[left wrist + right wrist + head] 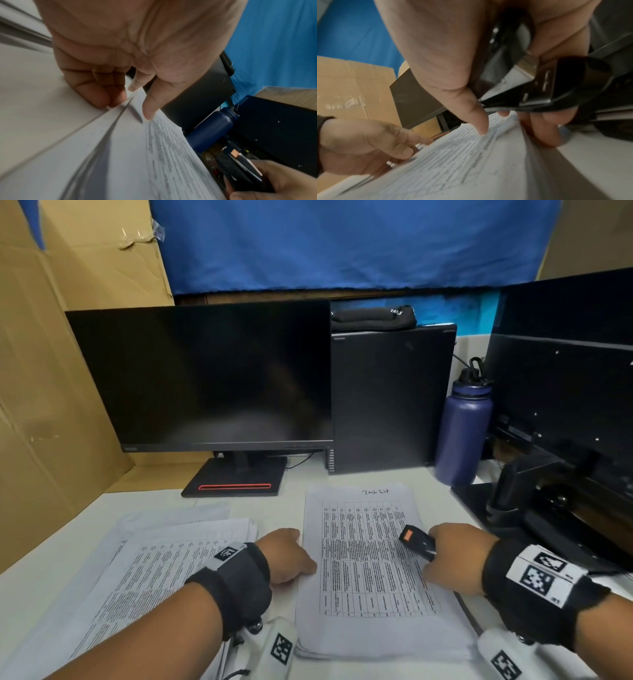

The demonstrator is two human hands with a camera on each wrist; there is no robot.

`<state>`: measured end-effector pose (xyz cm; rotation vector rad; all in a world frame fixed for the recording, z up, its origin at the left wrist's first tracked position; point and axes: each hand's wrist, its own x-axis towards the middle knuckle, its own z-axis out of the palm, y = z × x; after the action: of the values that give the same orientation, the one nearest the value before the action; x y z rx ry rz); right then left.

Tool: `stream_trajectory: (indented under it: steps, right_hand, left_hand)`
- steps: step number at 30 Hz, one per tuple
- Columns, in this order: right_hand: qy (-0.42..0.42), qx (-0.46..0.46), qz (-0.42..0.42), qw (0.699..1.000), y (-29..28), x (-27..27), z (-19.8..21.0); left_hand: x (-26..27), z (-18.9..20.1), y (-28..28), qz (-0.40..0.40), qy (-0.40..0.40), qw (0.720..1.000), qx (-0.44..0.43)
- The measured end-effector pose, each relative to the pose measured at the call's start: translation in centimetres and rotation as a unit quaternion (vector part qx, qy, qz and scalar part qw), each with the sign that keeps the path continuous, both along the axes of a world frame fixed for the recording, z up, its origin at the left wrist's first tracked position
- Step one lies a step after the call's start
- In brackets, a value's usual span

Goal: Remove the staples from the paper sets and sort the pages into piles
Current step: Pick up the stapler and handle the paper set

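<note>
Paper sets (pixel 373 570) lie directly under both grips on the counter (pixel 68 542), the top sheet a printed table with a handwritten heading. A looser, fanned spread of pages (pixel 164 556) sits just outside my left grip, on the side away from the right one. I judge those to be sheets already freed and laid out, so some sorting looks done, while the stack between my grips is the work in hand. I cannot see a staple in any view, so I cannot tell whether this set is bound or loose.

My left hand (pixel 286 556) rests at the near edge of the stack, fingers curled with tips on the counter beside the paper's edge and the thumb (pixel 149 108) pressing down on the top sheet; it holds nothing that I can see. My right hand (pixel 452 556) is closed around a black staple remover (pixel 416 542) with an orange mark, its thumb (pixel 481 121) touching the printed page and its lower fingers curled under the paper's edge on that side. Both wrists sit low, palms down, forearms angled inward toward the stack.
</note>
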<state>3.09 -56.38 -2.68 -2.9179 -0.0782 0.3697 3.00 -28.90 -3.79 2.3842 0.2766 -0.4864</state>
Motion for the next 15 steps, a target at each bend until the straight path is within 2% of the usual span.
stream_trajectory:
  steps: [4, 10, 15]
  right_hand:
    - [-0.017, 0.034, -0.018, 0.999, -0.3, 0.6, 0.4]
    - [0.011, 0.144, -0.061, 0.988, -0.3, 1.6, 0.0]
    - [0.028, 0.205, -0.099, 0.973, -1.3, 2.2, -0.1]
  left_hand:
    - [-0.3, -0.8, 0.3, -0.033, -0.011, 0.999, 0.04]
    - [-1.3, -0.9, -0.4, -0.061, -0.019, 0.994, 0.091]
    - [-2.3, -0.2, -0.1, -0.051, -0.022, 0.996, 0.07]
